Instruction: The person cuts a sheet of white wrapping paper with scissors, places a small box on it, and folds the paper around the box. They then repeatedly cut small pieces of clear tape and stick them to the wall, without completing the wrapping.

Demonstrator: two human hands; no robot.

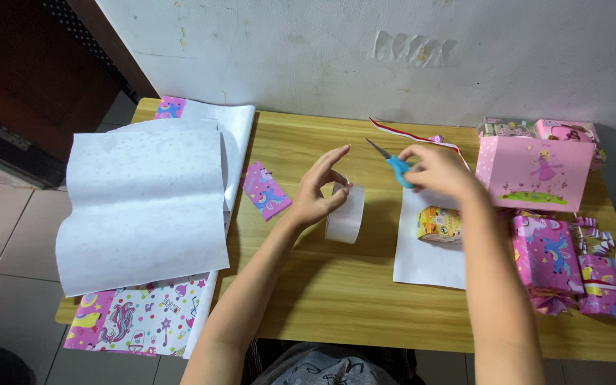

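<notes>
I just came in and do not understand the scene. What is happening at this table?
A person sits at a wooden table. The left hand holds a roll of clear tape upright on the table. The right hand holds blue scissors above a white sheet, on which a small yellow box lies. Wrapping paper is spread at the left; wrapped pink gifts and a pink gift bag stand at the right.
</notes>
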